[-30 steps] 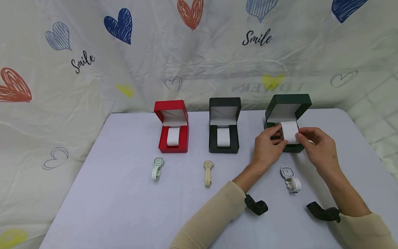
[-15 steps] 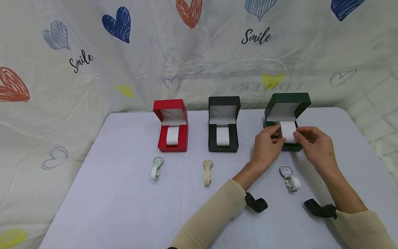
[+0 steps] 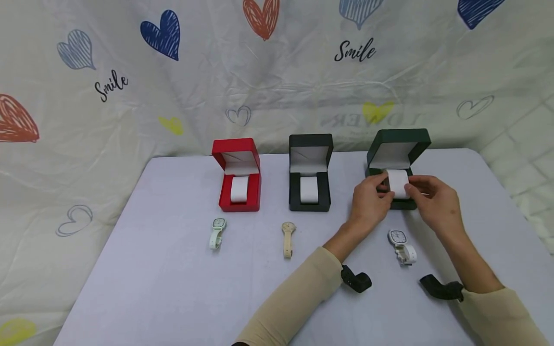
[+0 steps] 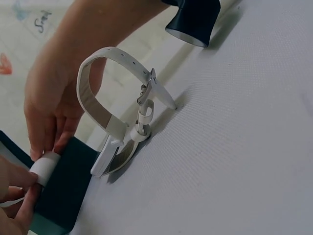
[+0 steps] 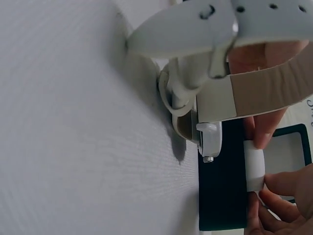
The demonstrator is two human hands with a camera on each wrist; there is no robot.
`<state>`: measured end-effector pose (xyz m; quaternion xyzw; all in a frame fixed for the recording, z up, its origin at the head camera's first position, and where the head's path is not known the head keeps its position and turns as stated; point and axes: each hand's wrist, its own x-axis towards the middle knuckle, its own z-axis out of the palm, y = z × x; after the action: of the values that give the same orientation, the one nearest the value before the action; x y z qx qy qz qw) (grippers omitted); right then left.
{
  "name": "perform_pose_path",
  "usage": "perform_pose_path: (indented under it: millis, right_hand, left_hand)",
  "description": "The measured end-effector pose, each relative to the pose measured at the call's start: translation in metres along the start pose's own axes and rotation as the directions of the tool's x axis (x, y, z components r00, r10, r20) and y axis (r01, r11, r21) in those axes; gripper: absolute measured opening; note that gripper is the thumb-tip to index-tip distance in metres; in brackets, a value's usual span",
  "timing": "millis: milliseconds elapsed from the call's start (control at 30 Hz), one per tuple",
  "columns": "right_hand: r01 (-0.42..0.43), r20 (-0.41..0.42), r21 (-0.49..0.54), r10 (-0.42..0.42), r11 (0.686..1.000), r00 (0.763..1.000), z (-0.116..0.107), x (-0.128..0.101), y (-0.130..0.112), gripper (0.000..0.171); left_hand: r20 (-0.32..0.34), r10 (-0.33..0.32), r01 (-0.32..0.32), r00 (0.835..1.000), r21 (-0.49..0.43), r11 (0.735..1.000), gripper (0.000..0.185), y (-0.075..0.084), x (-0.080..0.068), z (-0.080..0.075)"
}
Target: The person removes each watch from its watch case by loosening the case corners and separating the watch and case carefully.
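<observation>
**Both hands on the pillow**

Fingers of the left hand (image 3: 369, 204) and right hand (image 3: 433, 204) pinch the white pillow (image 3: 398, 183) from either side, over the open green box (image 3: 399, 149) (lid upright). A white watch (image 3: 401, 244) lies just before it on the table (image 3: 173, 269).

red box (image 3: 239, 192), green box (image 3: 400, 144), white cushion (image 3: 398, 183)
</observation>
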<state>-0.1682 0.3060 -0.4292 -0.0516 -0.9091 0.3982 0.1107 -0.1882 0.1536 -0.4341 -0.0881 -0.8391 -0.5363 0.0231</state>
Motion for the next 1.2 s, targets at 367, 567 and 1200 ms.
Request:
perform_pose_path:
  millis: [367,567,1200]
  right_hand:
    - [0.071,0.003,-0.028,-0.07,0.997,0.998,0.002,0.003,0.004,0.038]
    - [0.075,0.016,-0.042,-0.074,0.996,0.997,0.003,0.003,0.006,0.035]
    - [0.099,0.084,-0.111,-0.09,0.989,0.992,0.002,0.003,0.004,0.037]
  left_hand:
    - [0.004,0.07,-0.07,0.998,0.166,0.984,0.044,0.001,0.005,-0.003]
    - [0.022,0.055,-0.059,0.998,0.286,0.956,0.038,0.004,0.007,-0.007]
    - [0.148,-0.015,-0.025,0.989,0.264,0.964,0.044,0.009,0.006,-0.016]
